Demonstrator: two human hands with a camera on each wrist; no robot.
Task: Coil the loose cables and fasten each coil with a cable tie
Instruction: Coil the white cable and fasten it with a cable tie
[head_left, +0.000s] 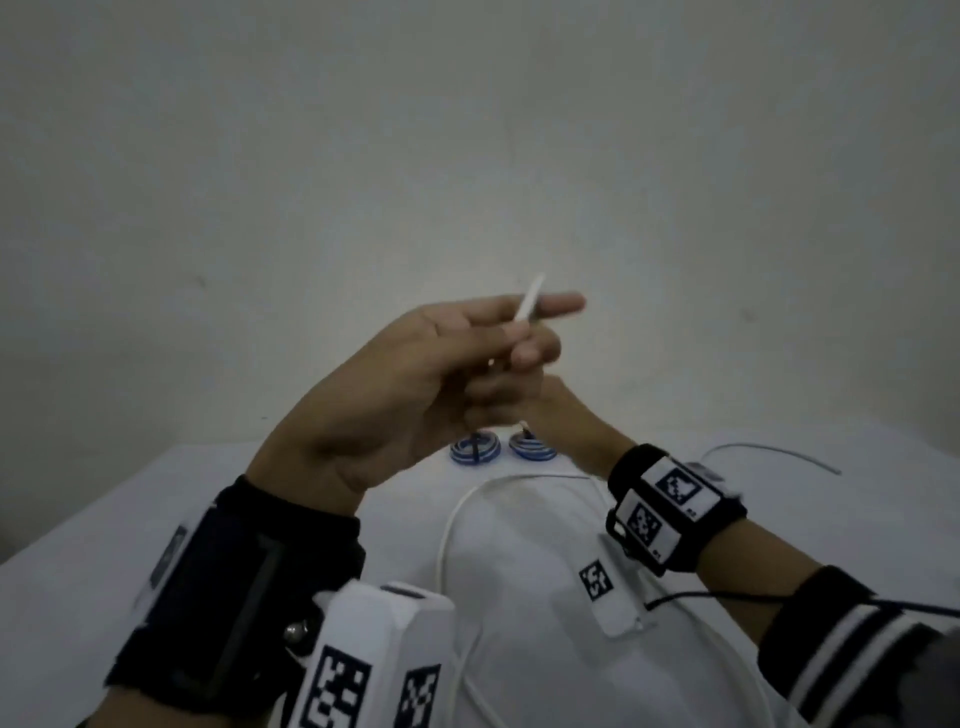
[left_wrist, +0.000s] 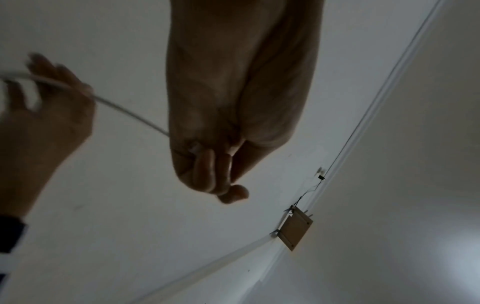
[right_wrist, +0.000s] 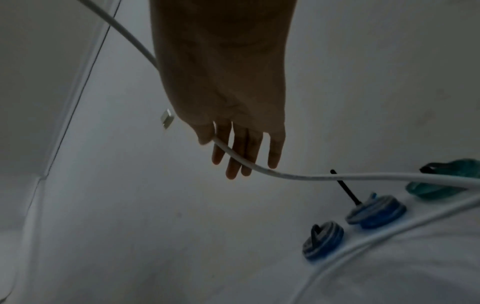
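Note:
My left hand (head_left: 524, 338) is raised above the table and pinches one end of a white cable (head_left: 452, 519) between thumb and fingers, forefinger stretched out. In the left wrist view the left hand (left_wrist: 215, 174) is curled, with a small plug (left_wrist: 193, 148) showing at its fingers. From there the cable (left_wrist: 130, 112) runs to my right hand (left_wrist: 46, 98). In the head view the right hand (head_left: 566, 415) is mostly hidden behind the left. The right wrist view shows the cable (right_wrist: 259, 169) passing between the thumb and forefinger of the right hand (right_wrist: 233, 152), other fingers straight. A metal plug (right_wrist: 167, 118) peeks out beside it.
Two blue-and-white coils (head_left: 475, 448) (head_left: 532, 448) bound with black ties lie on the white table (head_left: 156, 493); one tie tail (right_wrist: 345, 189) sticks up. A teal coil (right_wrist: 446, 179) lies beyond them. A thin grey cable (head_left: 779, 452) lies at the right. A plain wall stands behind.

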